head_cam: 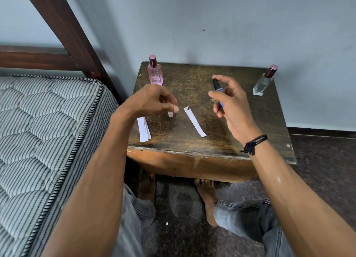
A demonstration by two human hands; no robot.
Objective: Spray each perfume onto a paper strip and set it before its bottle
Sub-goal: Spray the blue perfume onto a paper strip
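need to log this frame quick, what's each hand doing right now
Left hand: fingers curled, pinching a small clear cap.
Right hand: closed around the blue spray bottle, nozzle uncapped.

Both forearms were bare, with no sleeves in view. The right hand [231, 102] had a black braided cord bracelet [253, 144] at its wrist, the cord wound in several strands and tied in a knot with short loose ends. The left hand [152, 100] wore nothing at the wrist. Below the bracelet, faded grey-blue denim jeans [248, 218] covered both legs, and the feet [208, 197] were bare.
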